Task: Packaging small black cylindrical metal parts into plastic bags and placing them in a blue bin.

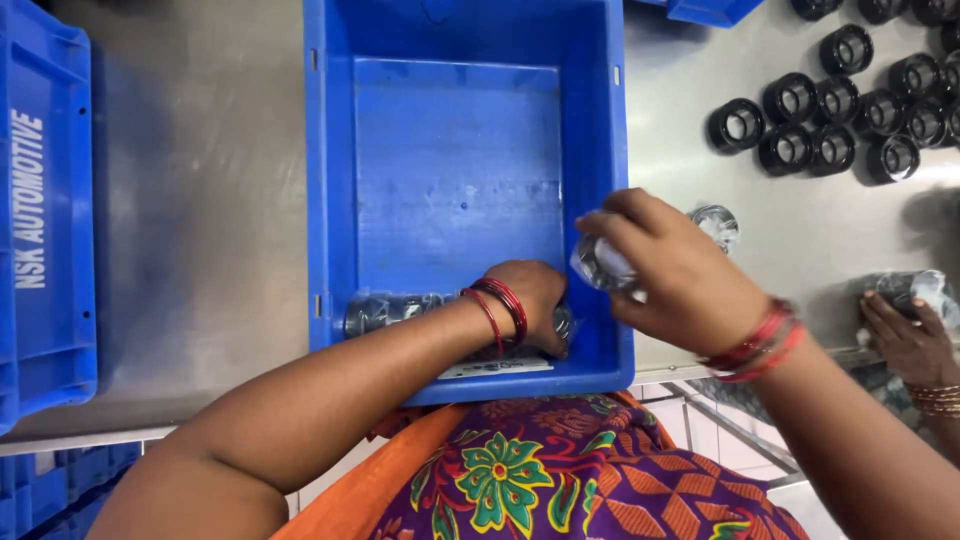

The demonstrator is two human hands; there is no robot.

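Gripping a wrapped part [603,265], right hand [680,275] curls closed.

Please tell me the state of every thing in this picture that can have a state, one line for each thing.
Blue crate: open on top, mostly bare inside, one row of wrapped parts at its near wall.
Row of wrapped parts: lying in the crate, in clear plastic.
Left hand: down in the crate, resting on the row.
Right hand: holding a wrapped part over the crate rim.
Black rings: unwrapped, loose on the table.
Co-worker's hand: on a wrapped bundle.
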